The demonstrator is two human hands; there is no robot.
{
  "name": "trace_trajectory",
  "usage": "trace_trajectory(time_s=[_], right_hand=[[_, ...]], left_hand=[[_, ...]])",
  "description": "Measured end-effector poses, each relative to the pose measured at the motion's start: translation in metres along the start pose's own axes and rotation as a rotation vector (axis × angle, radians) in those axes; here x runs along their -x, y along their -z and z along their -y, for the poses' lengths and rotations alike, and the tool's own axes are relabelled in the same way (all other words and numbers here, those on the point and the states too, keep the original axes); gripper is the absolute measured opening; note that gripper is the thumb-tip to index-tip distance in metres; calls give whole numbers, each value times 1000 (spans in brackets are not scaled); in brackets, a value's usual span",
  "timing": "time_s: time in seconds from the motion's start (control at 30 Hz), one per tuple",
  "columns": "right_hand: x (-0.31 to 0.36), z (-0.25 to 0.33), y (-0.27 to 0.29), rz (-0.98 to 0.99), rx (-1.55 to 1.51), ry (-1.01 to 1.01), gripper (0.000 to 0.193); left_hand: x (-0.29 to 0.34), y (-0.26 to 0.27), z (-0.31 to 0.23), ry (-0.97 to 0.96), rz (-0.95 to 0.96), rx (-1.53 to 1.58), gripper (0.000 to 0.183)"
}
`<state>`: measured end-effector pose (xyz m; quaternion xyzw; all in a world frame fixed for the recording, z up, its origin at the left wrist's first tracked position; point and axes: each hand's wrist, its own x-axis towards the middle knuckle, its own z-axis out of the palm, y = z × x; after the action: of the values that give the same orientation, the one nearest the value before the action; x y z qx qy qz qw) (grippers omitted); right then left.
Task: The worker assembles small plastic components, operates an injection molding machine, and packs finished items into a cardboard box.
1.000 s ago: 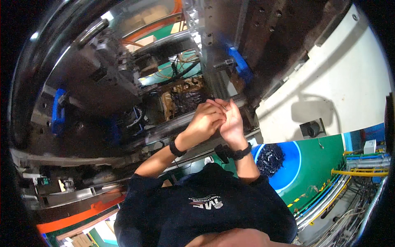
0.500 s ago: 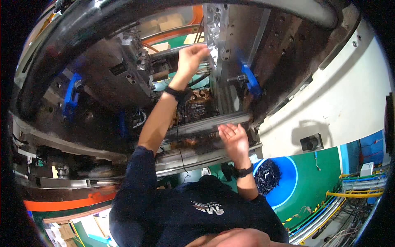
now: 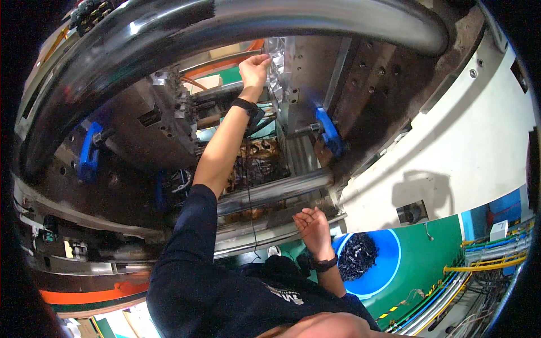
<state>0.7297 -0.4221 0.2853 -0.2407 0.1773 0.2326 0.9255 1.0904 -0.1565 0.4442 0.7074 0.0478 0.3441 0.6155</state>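
metal block (image 3: 277, 66) stands beside left hand (image 3: 253, 71) — near fingertips (image 3: 266, 58).

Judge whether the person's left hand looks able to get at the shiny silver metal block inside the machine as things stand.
Probably yes: the left hand is stretched out beside the shiny silver metal block, with nothing visible between them, though contact cannot be made out.

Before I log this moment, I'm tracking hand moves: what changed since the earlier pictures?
The left hand has parted from the right hand, which it met a second ago, and reached up and forward beside the bright metal block; whether it holds anything is unclear. The right hand has drawn back, open. The blue tub of dark pieces stayed put.
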Motion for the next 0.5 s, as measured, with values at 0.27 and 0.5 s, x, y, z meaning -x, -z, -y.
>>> trace_trajectory(time_s=[0.27, 0.5], right_hand=[[-3, -2, -9, -9, 41, -8, 37], [-9, -4, 1, 37, 7, -33, 39]], left_hand=[[0, 3, 0, -17, -35, -43, 18], [8, 4, -15, -129, -47, -220, 16]])
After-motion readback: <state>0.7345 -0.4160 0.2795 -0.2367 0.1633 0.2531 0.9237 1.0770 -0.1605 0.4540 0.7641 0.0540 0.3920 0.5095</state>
